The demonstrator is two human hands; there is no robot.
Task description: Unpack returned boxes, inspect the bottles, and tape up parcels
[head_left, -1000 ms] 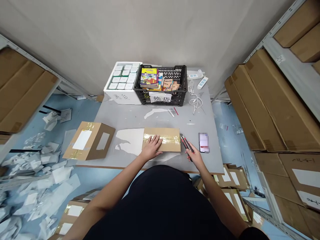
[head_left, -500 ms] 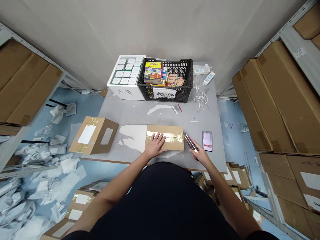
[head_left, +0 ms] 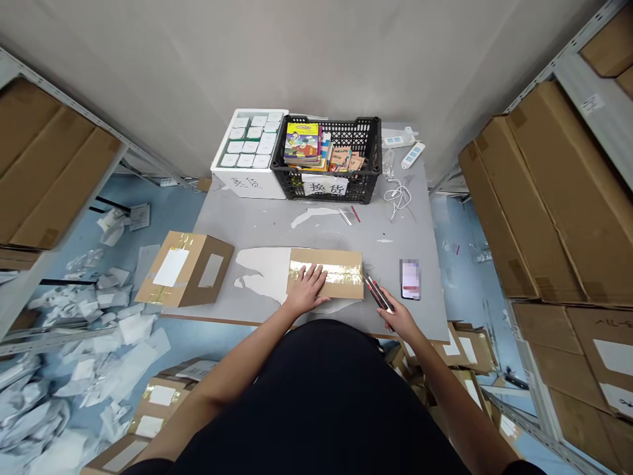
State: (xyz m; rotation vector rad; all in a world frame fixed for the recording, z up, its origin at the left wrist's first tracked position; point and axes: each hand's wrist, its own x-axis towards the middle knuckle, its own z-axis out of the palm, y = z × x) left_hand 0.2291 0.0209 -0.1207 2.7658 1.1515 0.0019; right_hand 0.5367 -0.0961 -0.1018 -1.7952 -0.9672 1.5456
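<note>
So here's the setup: someone's standing at a grey tabletop [head_left: 316, 231] in a narrow spot between storage shelves. Their left hand [head_left: 307, 290] is lying flat, fingers spread, on top of a closed cardboard box [head_left: 326, 277], which sits near the front edge of the table. A strip of shiny packing tape [head_left: 324, 270] runs across the box, right under those fingers.

The right hand [head_left: 396, 321] is curled around a black and red box cutter [head_left: 378, 294], pinching it, with the far end just beside the box's right edge. A phone [head_left: 410, 279] with a blurred screen lies a bit further right.

Left of the taped box there's a torn white sheet [head_left: 260, 270] on the table, then a second cardboard box [head_left: 185, 269] with tape and a white label. Toward the back sit a black plastic crate [head_left: 326, 138] of books and a white foam box [head_left: 247, 152] packed with small white items. The crate has a white sign [head_left: 324, 188] on it reading 换货. Over to the right are a power strip [head_left: 413, 155] and a tangle of white cable [head_left: 398, 198]. The floor [head_left: 173, 211] on the left is littered with white packaging scraps [head_left: 99, 343], and both shelves [head_left: 544, 198] are loaded with flat brown cartons.
</note>
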